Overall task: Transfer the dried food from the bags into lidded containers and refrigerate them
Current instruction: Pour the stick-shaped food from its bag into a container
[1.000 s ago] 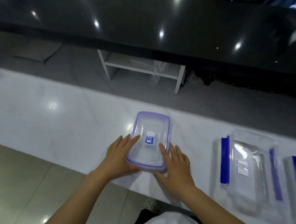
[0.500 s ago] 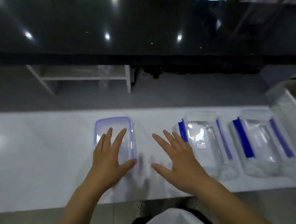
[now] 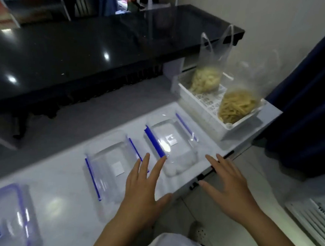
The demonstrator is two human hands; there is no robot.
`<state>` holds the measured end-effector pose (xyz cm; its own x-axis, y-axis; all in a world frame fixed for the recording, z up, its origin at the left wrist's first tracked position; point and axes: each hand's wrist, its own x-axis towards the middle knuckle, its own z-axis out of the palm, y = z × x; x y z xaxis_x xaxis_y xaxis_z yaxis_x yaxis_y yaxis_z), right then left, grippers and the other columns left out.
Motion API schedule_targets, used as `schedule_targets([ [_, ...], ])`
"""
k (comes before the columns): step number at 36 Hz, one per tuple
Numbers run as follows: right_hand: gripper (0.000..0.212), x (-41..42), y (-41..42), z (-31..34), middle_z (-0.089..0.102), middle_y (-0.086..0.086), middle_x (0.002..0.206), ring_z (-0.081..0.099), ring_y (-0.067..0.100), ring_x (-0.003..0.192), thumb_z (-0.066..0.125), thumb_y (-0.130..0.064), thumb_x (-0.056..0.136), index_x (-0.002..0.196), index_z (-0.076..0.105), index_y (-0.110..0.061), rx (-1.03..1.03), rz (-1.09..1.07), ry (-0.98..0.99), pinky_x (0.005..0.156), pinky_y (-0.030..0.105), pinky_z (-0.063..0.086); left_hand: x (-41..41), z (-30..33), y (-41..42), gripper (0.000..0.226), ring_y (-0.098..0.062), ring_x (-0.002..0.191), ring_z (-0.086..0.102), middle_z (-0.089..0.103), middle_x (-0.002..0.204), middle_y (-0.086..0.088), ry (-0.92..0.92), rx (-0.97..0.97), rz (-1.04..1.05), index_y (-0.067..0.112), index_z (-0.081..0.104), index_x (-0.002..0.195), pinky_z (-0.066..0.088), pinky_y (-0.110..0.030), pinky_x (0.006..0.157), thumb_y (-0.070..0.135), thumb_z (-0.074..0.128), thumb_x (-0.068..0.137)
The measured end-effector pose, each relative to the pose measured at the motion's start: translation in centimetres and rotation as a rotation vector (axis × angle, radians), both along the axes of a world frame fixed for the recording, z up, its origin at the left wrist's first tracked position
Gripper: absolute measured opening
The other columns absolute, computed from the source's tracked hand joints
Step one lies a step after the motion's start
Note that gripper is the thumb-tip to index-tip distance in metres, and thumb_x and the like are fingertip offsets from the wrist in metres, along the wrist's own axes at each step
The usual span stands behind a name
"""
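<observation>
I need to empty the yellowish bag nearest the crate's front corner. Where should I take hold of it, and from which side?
Likely best at the loose clear neck above the yellowish bag, coming down from above. It stands upright in the white crate, whose walls block a side approach, and the full lower part would sag. Both hands are open, holding nothing.

A long white bench (image 3: 63,181) runs across the room. Behind it stands a shiny black counter (image 3: 82,47) with bright spots of light on top. The floor (image 3: 93,122) between them is grey. A dark blue curtain (image 3: 309,105) hangs beside a pale wall (image 3: 268,24).
</observation>
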<state>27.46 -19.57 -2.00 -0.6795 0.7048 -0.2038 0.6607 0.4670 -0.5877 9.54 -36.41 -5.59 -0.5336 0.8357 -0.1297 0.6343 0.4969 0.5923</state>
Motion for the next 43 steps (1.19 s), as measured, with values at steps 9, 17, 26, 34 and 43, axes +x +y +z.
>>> schedule_targets([
  [9, 0.060, 8.5, 12.3, -0.2, 0.019, -0.024, 0.157, 0.006, 0.006, 0.151, 0.056, -0.066, 0.084, 0.126, 0.013, -0.074, -0.010, -0.077, 0.124, 0.123, 0.041, 0.014, 6.1, 2.1, 12.1, 0.097, -0.006, 0.154, -0.010, -0.012, 0.165, 0.024, -0.028, 0.123, -0.087, 0.074, -0.014, 0.138, 0.007, -0.042, 0.125, 0.053, 0.067, 0.090],
  [17, 0.070, 11.8, 22.8, 2.7, 0.022, -0.030, 0.150, 0.016, 0.001, 0.146, 0.066, -0.053, 0.085, 0.135, 0.021, -0.068, 0.020, -0.064, 0.289, 0.119, 0.031, 0.019, 5.3, 7.2, 22.4, 0.092, -0.010, 0.154, 0.007, 0.004, 0.166, 0.023, 0.081, 0.306, -0.047, 0.071, 0.002, 0.144, 0.022, -0.049, 0.121, 0.048, 0.070, 0.086],
  [26, 0.058, 7.7, 32.9, 5.0, 0.042, -0.036, 0.130, 0.040, -0.018, 0.114, 0.071, -0.050, 0.085, 0.137, 0.045, -0.054, -0.277, -0.132, 0.555, 0.081, 0.011, 0.035, 0.9, 13.1, 33.3, 0.089, -0.020, 0.152, 0.015, 0.016, 0.167, 0.002, 0.240, 0.297, -0.061, 0.046, 0.026, 0.152, 0.022, -0.053, 0.122, 0.032, 0.080, 0.083],
  [34, 0.027, 6.0, 39.5, 6.8, 0.067, -0.018, 0.122, 0.061, 0.003, 0.115, 0.072, -0.045, 0.084, 0.111, 0.070, -0.046, -0.528, -0.266, 0.748, 0.097, 0.033, 0.048, -3.4, 14.3, 41.2, 0.026, -0.023, 0.150, 0.021, 0.036, 0.154, 0.013, 0.385, 0.351, -0.160, 0.027, 0.070, 0.102, 0.018, -0.054, 0.121, 0.027, 0.083, 0.080],
  [43, 0.032, -1.6, 44.6, 8.1, 0.061, -0.011, 0.130, 0.051, 0.013, 0.128, 0.075, -0.037, 0.085, 0.116, 0.066, -0.041, -0.583, -0.159, 0.554, 0.085, 0.025, 0.045, -3.9, 16.7, 48.3, 0.060, -0.011, 0.148, 0.024, 0.034, 0.156, 0.016, 0.180, 0.257, -0.236, 0.041, 0.053, 0.137, 0.028, -0.058, 0.119, 0.038, 0.078, 0.082],
])
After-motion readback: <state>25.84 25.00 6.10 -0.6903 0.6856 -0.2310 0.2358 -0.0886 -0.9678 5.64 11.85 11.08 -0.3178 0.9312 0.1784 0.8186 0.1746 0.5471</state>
